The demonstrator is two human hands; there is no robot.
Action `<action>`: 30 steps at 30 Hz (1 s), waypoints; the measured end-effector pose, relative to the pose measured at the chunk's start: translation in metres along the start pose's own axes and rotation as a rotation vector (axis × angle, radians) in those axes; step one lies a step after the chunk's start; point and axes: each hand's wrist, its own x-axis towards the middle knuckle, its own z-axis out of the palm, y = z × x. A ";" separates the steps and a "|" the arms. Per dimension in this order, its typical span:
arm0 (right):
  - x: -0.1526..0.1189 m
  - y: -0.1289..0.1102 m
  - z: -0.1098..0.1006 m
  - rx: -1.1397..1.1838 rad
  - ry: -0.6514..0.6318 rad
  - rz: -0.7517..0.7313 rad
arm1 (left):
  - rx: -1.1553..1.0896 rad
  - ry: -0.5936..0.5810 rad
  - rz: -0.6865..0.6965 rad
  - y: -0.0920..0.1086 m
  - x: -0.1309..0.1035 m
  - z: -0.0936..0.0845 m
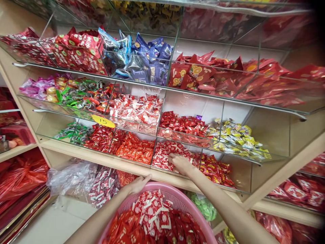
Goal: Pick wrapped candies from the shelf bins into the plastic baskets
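My left hand [138, 185] is at the far left rim of a pink plastic basket [195, 202], gripping it beside the shelf's front edge; some of its fingers are hidden. Red and orange wrapped candies fill the basket, with a heap of red-and-white wrapped candies [152, 211] on top. Reaching over the basket, my right hand [180, 164] is down in a clear bin of the lowest shelf. Its fingers are curled among small red-and-white wrapped candies [162, 154], and the fingertips are partly hidden.
Clear dividers split the shelves into bins of wrapped sweets, including orange-red packets [137, 149] and yellow ones [236, 134]. A yellow price tag [103, 121] reads 15. Below the shelf lie a clear plastic bag [72, 178] and green packets [203, 205]. A wooden upright [286, 169] stands at right.
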 end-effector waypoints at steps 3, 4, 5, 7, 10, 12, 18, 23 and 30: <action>0.001 -0.001 0.000 -0.021 0.007 0.000 | 0.007 0.003 -0.002 0.003 -0.002 0.000; 0.001 -0.002 0.000 -0.022 0.007 -0.005 | 0.009 0.000 0.005 0.004 -0.004 -0.001; 0.002 -0.003 0.000 -0.023 0.002 -0.013 | 0.012 -0.001 0.010 0.006 -0.005 -0.001; 0.003 -0.004 -0.001 -0.028 -0.022 -0.026 | 0.026 0.003 0.002 0.008 -0.007 -0.002; 0.004 -0.005 -0.003 -0.047 -0.064 -0.022 | 0.062 0.012 -0.035 0.009 -0.008 -0.002; 0.005 -0.006 -0.004 -0.049 -0.083 -0.010 | 0.073 0.005 -0.037 0.008 -0.008 -0.002; 0.009 0.004 -0.003 0.005 -0.109 -0.010 | 0.035 0.004 0.022 -0.002 0.000 -0.001; 0.009 0.018 0.000 0.269 -0.053 -0.030 | 0.027 0.002 0.024 -0.007 0.004 0.000; 0.007 0.030 0.005 0.529 -0.090 -0.006 | 0.026 -0.001 0.012 -0.002 0.001 -0.001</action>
